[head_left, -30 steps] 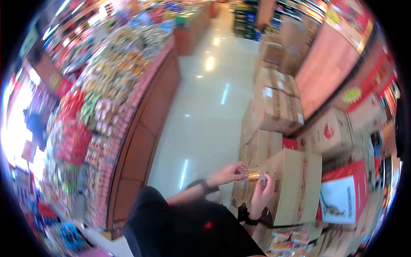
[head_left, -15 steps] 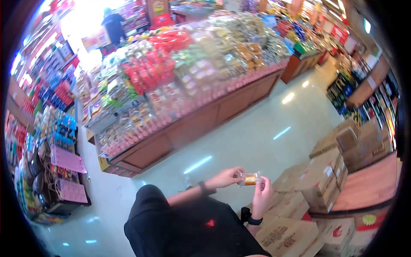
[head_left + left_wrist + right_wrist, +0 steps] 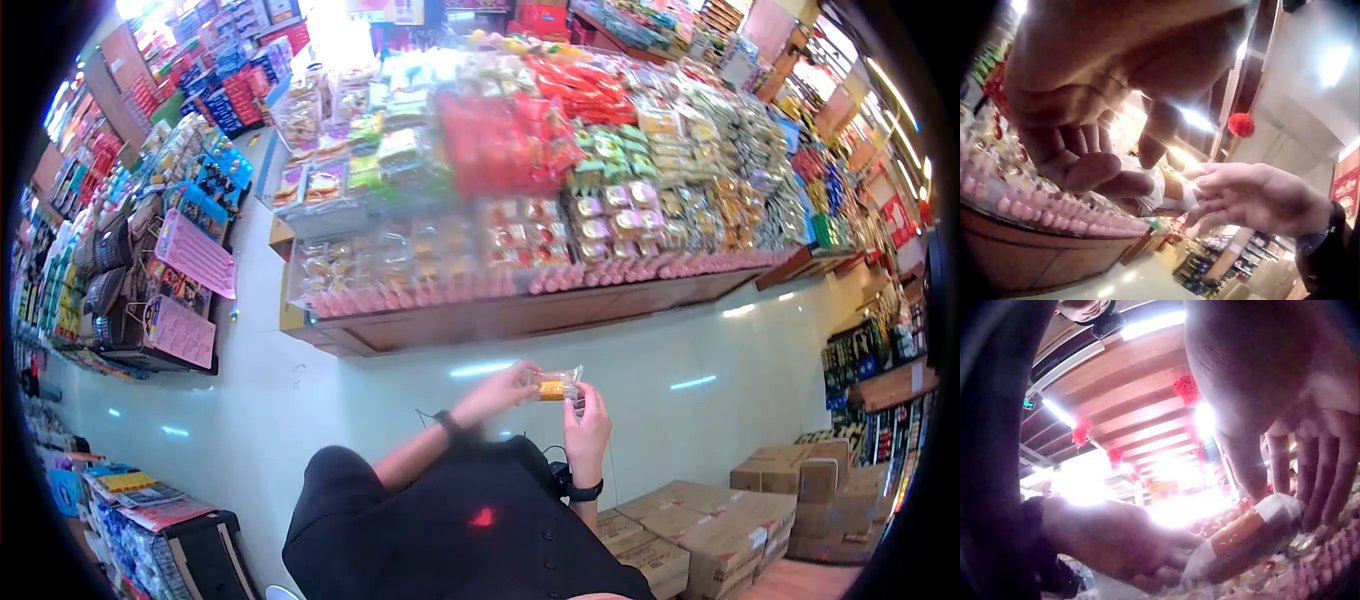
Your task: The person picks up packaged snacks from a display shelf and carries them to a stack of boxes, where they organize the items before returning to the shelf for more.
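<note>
Between my two hands is a small packaged snack [image 3: 553, 389] in a clear wrapper with an orange-yellow band. My left hand [image 3: 503, 391] pinches its left end, and my right hand [image 3: 587, 424] grips the right end between thumb and fingers. In the left wrist view the packet [image 3: 1174, 187] shows white crimped plastic by my left fingertips [image 3: 1099, 169]. From the right wrist the packet [image 3: 1238, 532] appears stretched between both hands, its orange middle uncovered by fingers.
A long display counter [image 3: 560, 312] heaped with bagged snacks stands ahead beyond a strip of tiled floor [image 3: 640, 400]. Cardboard boxes [image 3: 715, 520] are stacked at the lower right. Racks with pink signs [image 3: 195, 255] stand on the left, and a dark-sided stand [image 3: 205, 560] is at the lower left.
The head view has swung left, from the boxes and aisle to the snack counter. Both hands keep hold of the packet, which now appears slightly higher and further left.
</note>
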`<state>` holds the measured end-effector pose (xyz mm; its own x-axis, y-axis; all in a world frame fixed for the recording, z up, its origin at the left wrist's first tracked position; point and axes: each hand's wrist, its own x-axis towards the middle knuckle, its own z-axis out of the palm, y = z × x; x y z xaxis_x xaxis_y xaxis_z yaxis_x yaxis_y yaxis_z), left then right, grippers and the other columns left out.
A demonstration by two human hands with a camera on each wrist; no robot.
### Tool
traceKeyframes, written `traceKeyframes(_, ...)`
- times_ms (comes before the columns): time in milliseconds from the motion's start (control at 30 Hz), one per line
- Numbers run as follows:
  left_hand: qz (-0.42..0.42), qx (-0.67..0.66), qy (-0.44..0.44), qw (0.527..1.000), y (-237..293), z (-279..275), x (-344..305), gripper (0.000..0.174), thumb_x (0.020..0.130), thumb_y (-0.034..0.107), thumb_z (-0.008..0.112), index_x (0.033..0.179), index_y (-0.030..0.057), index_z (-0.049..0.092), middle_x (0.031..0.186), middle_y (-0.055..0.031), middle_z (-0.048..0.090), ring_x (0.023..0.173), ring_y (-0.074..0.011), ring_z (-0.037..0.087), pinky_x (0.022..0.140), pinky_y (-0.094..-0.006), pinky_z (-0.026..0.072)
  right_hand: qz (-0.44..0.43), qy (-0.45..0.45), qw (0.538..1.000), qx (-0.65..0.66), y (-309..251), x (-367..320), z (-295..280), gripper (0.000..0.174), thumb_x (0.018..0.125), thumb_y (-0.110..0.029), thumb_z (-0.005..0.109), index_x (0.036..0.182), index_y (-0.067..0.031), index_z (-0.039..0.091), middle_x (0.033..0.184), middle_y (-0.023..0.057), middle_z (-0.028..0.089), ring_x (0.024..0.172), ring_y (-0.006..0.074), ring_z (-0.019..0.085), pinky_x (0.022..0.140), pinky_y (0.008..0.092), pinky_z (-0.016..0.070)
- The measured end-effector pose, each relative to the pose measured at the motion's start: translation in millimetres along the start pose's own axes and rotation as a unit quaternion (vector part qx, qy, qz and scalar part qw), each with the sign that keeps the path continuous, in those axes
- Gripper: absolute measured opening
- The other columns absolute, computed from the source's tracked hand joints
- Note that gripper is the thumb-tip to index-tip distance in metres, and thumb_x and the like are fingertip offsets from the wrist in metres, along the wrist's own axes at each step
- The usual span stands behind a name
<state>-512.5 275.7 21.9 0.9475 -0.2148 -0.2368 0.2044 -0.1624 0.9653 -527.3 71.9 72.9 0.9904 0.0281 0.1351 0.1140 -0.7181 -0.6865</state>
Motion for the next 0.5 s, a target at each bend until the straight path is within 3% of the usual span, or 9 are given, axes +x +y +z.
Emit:
traceKeyframes(33, -0.007, 0.009, 0.018, 1.000, -3.3, -9.8, -1.0, 0.039, 0.098, 0.026, 0.065, 0.132, 0.0115, 0.055, 0.093, -0.0064, 0.069, 0.081, -0.0135, 0.064, 0.071, -0.0311, 0.0513, -0.039, 0.009, 0.999, -0.008, -2.1, 8.7, 10.8, 0.029, 0.090, -0.010, 0.066, 0.118, -0.0035, 0.063, 0.100, 0.0129, 0.068, 0.081, 0.0247, 0.068, 0.074, 0.0362, 0.0543)
traceKeyframes(133, -0.010, -0.096, 0.085, 0.992, -22.6, -32.7, 1.5, 0.042, 0.097, 0.025, 0.066, 0.134, 0.0097, 0.054, 0.096, -0.0072, 0.068, 0.083, -0.0156, 0.064, 0.073, -0.0333, 0.0530, -0.053, -0.065, 0.996, 0.006, -12.2, 34.4, 37.0, 0.029, 0.089, -0.009, 0.066, 0.118, -0.0038, 0.063, 0.102, 0.0122, 0.068, 0.082, 0.0243, 0.067, 0.073, 0.0363, 0.0540)
traceKeyframes(267, -0.037, -0.077, 0.132, 0.988, -31.3, -63.6, 5.4, 0.042, 0.097, 0.022, 0.066, 0.134, 0.0080, 0.053, 0.098, -0.0069, 0.068, 0.082, -0.0166, 0.062, 0.073, -0.0341, 0.0532, -0.091, -0.103, 0.990, 0.018, -27.4, 61.7, 69.1, 0.031, 0.089, -0.010, 0.067, 0.120, -0.0041, 0.063, 0.102, 0.0118, 0.067, 0.083, 0.0243, 0.066, 0.074, 0.0369, 0.0535)
traceKeyframes(367, -0.015, -0.111, 0.141, 0.984, -32.4, -87.2, 14.4, 0.041, 0.098, 0.023, 0.065, 0.134, 0.0078, 0.053, 0.098, -0.0077, 0.068, 0.081, -0.0162, 0.062, 0.072, -0.0337, 0.0533, -0.048, -0.170, 0.984, 0.039, -43.8, 88.1, 84.8, 0.030, 0.093, -0.019, 0.062, 0.120, -0.0046, 0.063, 0.112, 0.0200, 0.066, 0.103, 0.0412, 0.063, 0.087, 0.0488, 0.0515)
traceKeyframes(467, -0.037, -0.086, 0.173, 0.980, -35.9, -110.4, 29.7, 0.041, 0.097, 0.023, 0.065, 0.133, 0.0077, 0.053, 0.102, -0.0079, 0.068, 0.085, -0.0154, 0.063, 0.075, -0.0338, 0.0533, -0.125, -0.156, 0.980, 0.023, -37.4, 116.2, 114.9, 0.034, 0.089, -0.011, 0.067, 0.121, -0.0057, 0.061, 0.104, 0.0132, 0.067, 0.084, 0.0272, 0.066, 0.075, 0.0392, 0.0534)
traceKeyframes(500, -0.051, -0.068, 0.188, 0.979, -31.4, -116.9, 33.5, 0.041, 0.096, 0.020, 0.065, 0.134, 0.0081, 0.053, 0.104, -0.0071, 0.068, 0.087, -0.0153, 0.063, 0.077, -0.0329, 0.0528, -0.129, -0.168, 0.977, 0.030, -36.1, 126.2, 125.1, 0.034, 0.089, -0.012, 0.067, 0.122, -0.0060, 0.061, 0.104, 0.0137, 0.067, 0.086, 0.0288, 0.066, 0.076, 0.0399, 0.0535)
